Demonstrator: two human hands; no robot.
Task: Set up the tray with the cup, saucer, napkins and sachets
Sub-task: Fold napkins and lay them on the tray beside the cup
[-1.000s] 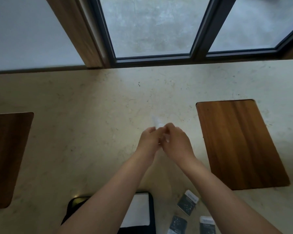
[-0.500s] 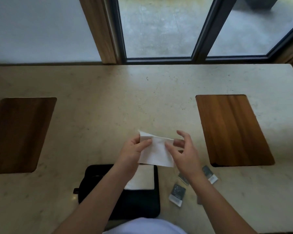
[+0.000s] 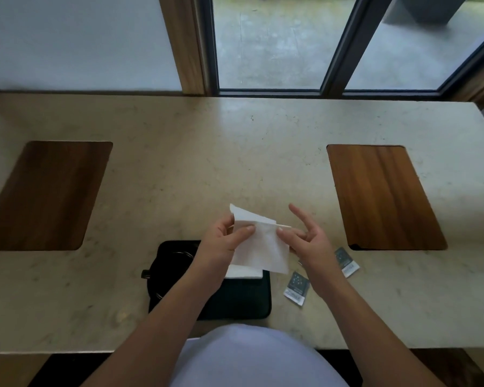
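Note:
A white paper napkin (image 3: 259,245) hangs over the black tray (image 3: 243,298), pinched at its left edge by my left hand (image 3: 225,241) and at its right edge by thumb and finger of my right hand (image 3: 305,238). A thin pale stick pokes out from behind the napkin near my right thumb. Another white napkin (image 3: 245,272) lies on the tray under the held one. A dark round shape, perhaps a saucer (image 3: 173,261), sits in the tray's left half, partly behind my left arm. Grey sachets (image 3: 296,287) (image 3: 347,261) lie on the counter right of the tray.
The beige stone counter (image 3: 235,163) has two inset wooden panels, one at the left (image 3: 45,194) and one at the right (image 3: 383,196). Windows with dark frames (image 3: 268,92) run along the far edge. The near counter edge meets my body.
The view has tilted down and the tray has come fully into sight. My hands have drawn apart and the napkin has unfolded between them, then lowered slightly toward the tray.

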